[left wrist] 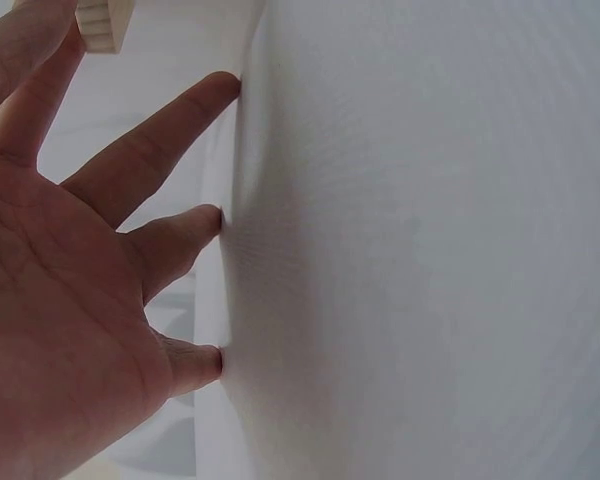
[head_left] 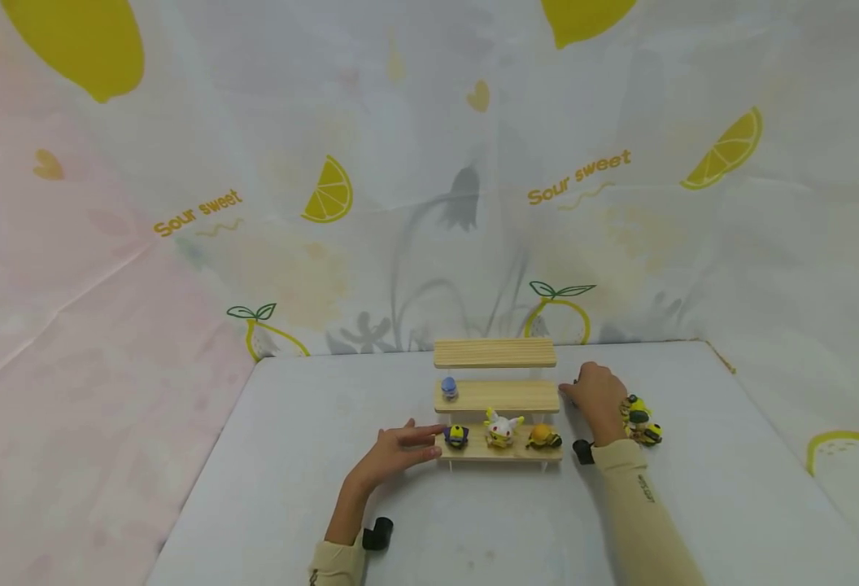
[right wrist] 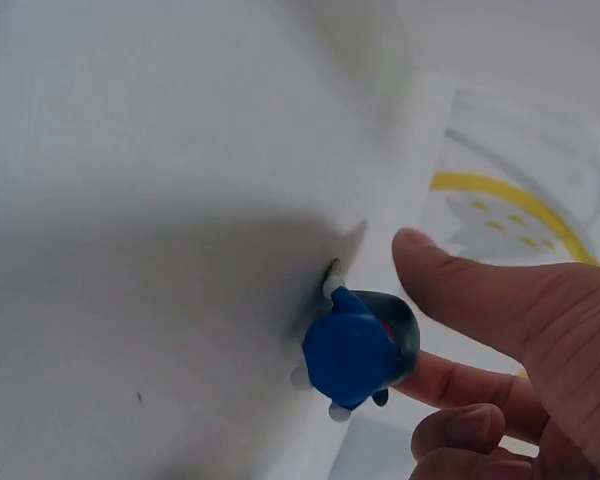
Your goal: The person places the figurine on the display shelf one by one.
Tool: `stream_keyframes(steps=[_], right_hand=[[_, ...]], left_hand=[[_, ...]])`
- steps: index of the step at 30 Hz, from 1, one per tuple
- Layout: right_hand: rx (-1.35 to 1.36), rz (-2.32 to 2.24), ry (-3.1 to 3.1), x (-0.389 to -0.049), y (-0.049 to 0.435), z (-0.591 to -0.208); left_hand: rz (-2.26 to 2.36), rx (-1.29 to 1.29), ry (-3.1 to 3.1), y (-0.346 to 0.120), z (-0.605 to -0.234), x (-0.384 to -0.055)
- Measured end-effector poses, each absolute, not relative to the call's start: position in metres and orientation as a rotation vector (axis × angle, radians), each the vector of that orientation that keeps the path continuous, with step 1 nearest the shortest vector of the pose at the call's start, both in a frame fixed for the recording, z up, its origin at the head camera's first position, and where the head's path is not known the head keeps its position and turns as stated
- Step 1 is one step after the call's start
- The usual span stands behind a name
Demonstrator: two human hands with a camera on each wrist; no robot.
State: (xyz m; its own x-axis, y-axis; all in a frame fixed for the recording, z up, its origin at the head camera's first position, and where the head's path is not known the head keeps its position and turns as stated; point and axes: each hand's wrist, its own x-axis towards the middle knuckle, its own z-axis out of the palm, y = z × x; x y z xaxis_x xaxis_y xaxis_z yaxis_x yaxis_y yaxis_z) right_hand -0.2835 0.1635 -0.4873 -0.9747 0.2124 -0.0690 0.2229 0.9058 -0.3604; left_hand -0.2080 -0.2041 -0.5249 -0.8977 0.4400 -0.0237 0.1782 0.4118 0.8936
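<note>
My left hand is beside the left end of a wooden tiered shelf, its fingers spread. In the left wrist view the fingertips of the left hand rest against the white tabletop, close to a wooden shelf end. My right hand reaches down right of the shelf. In the right wrist view a blue and dark figurine is by the right hand; the thumb stands clear of it, the index finger lies behind it and other fingers are curled.
On the bottom tier are a dark-and-yellow figurine, a white eared one and an orange-yellow one. A small blue figurine is on the middle tier. Several yellow-black figurines cluster right of the right wrist. A printed cloth hangs behind.
</note>
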Motion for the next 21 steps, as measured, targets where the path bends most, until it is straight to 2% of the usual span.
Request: stream_keyframes(steps=[21], right_hand=[[0.242, -0.7, 3.132, -0.271, 0.168, -0.484]], left_hand=[[1.476, 0.552, 2.423, -0.205, -0.525, -0.208]])
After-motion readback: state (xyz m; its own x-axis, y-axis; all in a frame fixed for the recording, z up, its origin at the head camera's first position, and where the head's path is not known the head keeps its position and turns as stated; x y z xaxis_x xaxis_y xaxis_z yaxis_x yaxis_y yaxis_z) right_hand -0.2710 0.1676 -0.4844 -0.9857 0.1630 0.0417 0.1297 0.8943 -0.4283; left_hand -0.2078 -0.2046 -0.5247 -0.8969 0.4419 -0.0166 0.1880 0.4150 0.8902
